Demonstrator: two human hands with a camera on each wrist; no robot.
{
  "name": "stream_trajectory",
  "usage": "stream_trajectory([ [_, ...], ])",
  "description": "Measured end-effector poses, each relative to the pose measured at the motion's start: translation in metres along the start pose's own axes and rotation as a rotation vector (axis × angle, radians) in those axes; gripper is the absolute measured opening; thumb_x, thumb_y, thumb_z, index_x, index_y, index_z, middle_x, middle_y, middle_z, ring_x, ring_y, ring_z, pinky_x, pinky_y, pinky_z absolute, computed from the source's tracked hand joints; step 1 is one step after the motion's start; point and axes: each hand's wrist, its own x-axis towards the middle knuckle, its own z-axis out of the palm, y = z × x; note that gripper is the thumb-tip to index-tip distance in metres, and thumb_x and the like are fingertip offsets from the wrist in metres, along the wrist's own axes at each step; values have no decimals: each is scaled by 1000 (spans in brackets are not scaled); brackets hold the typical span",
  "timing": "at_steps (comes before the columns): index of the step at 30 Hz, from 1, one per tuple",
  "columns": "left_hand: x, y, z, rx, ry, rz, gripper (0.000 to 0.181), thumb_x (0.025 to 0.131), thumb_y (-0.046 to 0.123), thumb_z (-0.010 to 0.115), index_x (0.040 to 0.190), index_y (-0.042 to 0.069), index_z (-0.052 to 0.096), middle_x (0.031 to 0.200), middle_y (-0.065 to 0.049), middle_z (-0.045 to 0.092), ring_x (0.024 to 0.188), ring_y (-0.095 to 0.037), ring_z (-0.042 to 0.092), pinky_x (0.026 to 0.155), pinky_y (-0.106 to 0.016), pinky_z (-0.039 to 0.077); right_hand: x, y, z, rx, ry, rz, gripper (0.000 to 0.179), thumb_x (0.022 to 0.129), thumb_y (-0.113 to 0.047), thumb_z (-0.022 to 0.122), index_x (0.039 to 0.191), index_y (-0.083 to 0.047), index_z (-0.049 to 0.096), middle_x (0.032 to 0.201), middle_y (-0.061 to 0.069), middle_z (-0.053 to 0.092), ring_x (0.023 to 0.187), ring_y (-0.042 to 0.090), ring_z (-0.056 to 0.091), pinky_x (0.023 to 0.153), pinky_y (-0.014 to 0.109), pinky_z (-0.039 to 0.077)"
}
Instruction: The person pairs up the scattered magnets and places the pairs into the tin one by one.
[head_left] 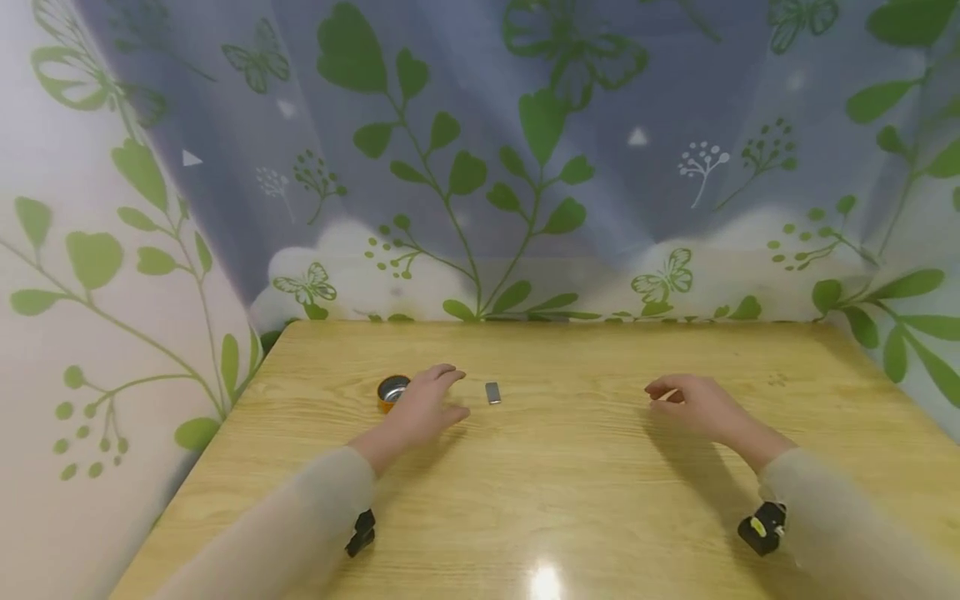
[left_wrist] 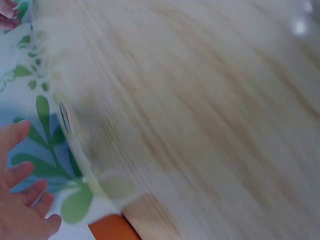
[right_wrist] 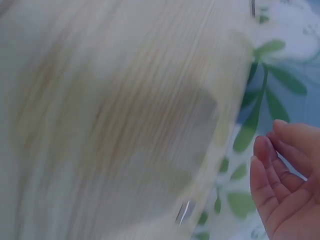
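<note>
- On table [head_left: 570, 467], bowl [head_left: 391, 388] is sitting, shiny inside partly hidden by left hand [head_left: 422, 408].
- Left hand is hovering spread, between bowl and slab [head_left: 492, 392].
- Right hand [head_left: 697, 407] is hovering well apart, fingers curved.

The left sleeve [head_left: 277, 525] and right sleeve [head_left: 855, 517] are long, plain and pale cream. Beneath the sleeves show black wrist devices [head_left: 362, 533] — angular and blocky, the right device [head_left: 762, 537] bearing a yellow-green mark [head_left: 758, 527].

Orange-sided container [left_wrist: 115, 229] cut off by the left wrist view's lower edge, tabletop [left_wrist: 200, 125] grain blurred
</note>
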Motion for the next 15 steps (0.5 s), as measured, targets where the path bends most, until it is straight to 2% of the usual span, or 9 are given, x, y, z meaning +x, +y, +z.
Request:
stream_trajectory([
  [5,11,6,10,40,-74,19,46,87,22,68,125,1,55,129,-16,51,118,-31,49,96,-42,41,-13,18,-17,-40,20,56,31,93,-11,56,116,9,58,106,25,61,90,37,60,68,43,51],
  [10,25,9,18,86,-123,18,43,88,22,66,123,-1,57,123,-17,56,114,-31,52,95,-42,42,-14,38,-19,-108,-9,87,38,89,-6,60,119,15,52,110,35,54,89,43,60,69,47,51],
  [11,28,9,19,91,-136,13,42,88,22,66,123,-1,58,118,-15,59,109,-30,54,93,-41,43,-13,41,-19,-131,-19,84,41,87,-4,62,120,17,50,111,38,52,91,45,58,71,48,50],
  [13,33,9,23,116,-164,9,34,88,24,65,112,0,63,104,-13,62,95,-26,57,83,-38,46,-11,47,-17,-171,-41,80,47,84,-3,65,121,20,47,113,41,48,95,49,55,76,51,48],
  [15,38,8,27,128,-185,-6,26,88,25,65,102,3,65,90,-8,60,82,-21,53,73,-34,45,-10,51,-15,-205,-55,65,50,82,-1,67,121,21,46,112,41,49,98,52,52,78,53,46],
])
